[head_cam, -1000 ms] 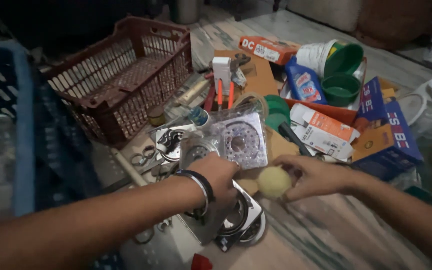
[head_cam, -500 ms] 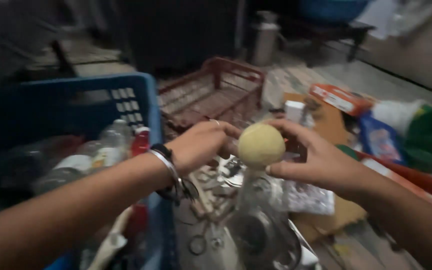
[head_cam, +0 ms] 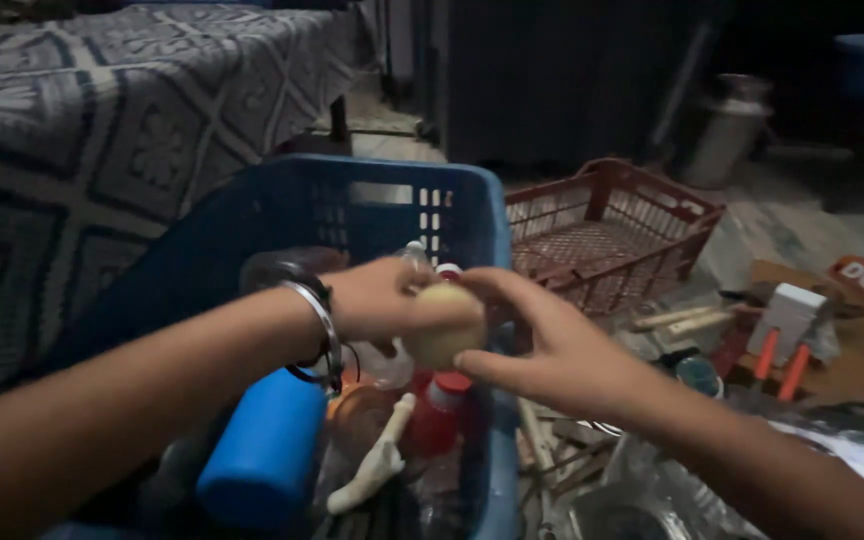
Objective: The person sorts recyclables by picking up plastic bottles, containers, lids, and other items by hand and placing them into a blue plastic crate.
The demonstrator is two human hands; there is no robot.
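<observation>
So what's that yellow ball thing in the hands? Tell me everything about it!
The yellow ball is round, pale yellow and plain, with a dull surface that may be soft; its material is unclear. Both hands hold it: the left hand grips its left side, and the right hand pinches it from the right. It hangs above the blue crate.

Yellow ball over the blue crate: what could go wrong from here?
1. Both hands, left hand and right hand, hold the yellow ball mostly by the fingertips; it could slip.
2. It sits above the blue crate, near the side wall; if dropped it might bounce off the red-capped bottle or blue cylinder inside.
3. It could also fall outside, into the floor clutter by the red basket.
</observation>
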